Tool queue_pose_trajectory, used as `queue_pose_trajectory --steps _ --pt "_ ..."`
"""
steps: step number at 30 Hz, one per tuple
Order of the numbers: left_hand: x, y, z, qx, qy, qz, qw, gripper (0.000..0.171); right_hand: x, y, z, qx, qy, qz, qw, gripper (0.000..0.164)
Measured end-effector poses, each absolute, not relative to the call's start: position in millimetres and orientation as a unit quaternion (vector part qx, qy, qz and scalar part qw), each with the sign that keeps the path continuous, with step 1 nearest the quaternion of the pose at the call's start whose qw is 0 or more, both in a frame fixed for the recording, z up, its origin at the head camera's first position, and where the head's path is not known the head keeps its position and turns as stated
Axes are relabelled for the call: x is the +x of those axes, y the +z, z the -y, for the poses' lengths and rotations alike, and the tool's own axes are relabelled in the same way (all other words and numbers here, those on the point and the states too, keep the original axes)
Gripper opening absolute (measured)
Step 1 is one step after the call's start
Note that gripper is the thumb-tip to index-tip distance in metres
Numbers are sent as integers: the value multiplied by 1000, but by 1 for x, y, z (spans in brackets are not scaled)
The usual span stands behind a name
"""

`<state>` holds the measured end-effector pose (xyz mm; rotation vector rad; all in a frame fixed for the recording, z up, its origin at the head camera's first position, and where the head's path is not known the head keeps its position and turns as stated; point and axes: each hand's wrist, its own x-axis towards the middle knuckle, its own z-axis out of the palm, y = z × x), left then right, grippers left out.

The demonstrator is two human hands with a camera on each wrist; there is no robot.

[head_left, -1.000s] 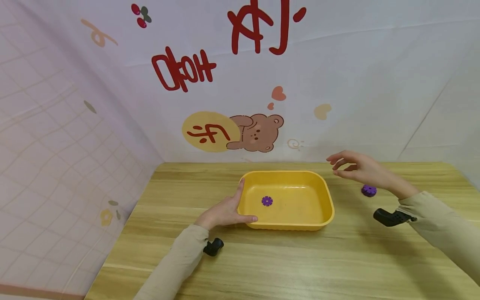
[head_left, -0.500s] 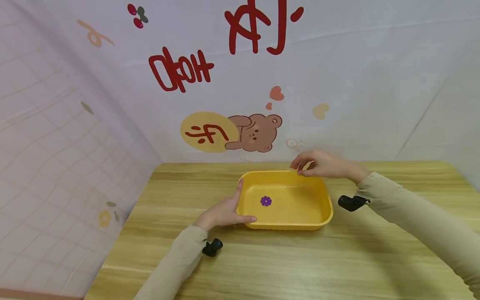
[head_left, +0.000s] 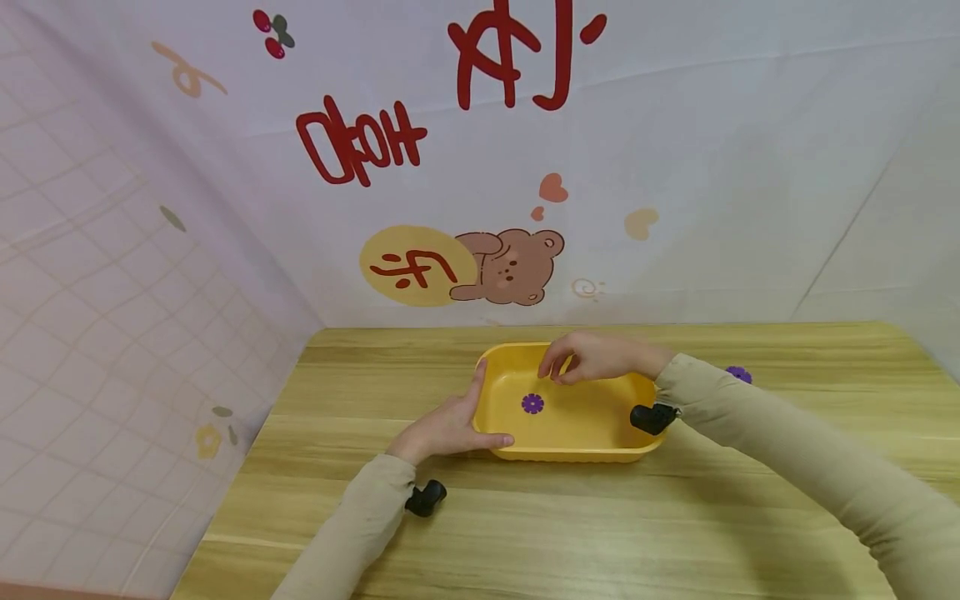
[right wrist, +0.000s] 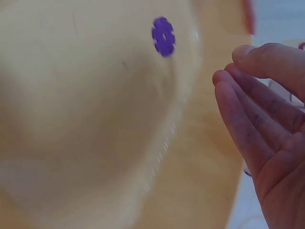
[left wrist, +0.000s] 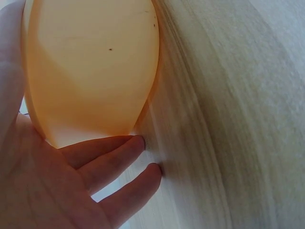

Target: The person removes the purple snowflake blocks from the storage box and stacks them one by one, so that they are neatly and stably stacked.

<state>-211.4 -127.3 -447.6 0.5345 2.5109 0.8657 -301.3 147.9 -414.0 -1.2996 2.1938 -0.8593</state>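
A yellow plastic tub [head_left: 577,455] stands on the wooden table. At its left end my left hand [head_left: 447,423] holds it, thumb at the front rim and index finger along the left rim. In the left wrist view the other fingers [left wrist: 114,162] lie low against the tub's outer wall, tips close to the tabletop. A purple notched disc [head_left: 532,403], like a snowflake building piece, lies flat on the tub's floor. Over the tub's back half hovers my right hand [head_left: 596,355], thumb near the loosely bent fingers. Nothing shows between its fingertips [right wrist: 243,53] in the right wrist view.
More purple disc material [head_left: 738,374] sits on the table at the right, partly hidden behind the right sleeve [head_left: 780,433]. A printed white cloth wall [head_left: 712,275] rises behind the table [head_left: 600,533], and another stands on the left.
My right hand has travelled left from beyond the tub's right end and lowered over its inside. The left hand keeps its hold, and the disc in the tub stays put.
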Motion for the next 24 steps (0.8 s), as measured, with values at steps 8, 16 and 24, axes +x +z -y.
queue_pose_trajectory --steps 8,16,24 --pt "-210 -448 126 201 306 -906 211 122 -301 -446 -133 -475 -350 -770 242 21" --pt "-209 -450 125 199 309 -905 215 121 -302 -466 -125 -471 -358 -773 228 19" --pt "-210 -447 128 196 309 -906 214 121 -303 -468 -123 -471 -358 -774 226 23"
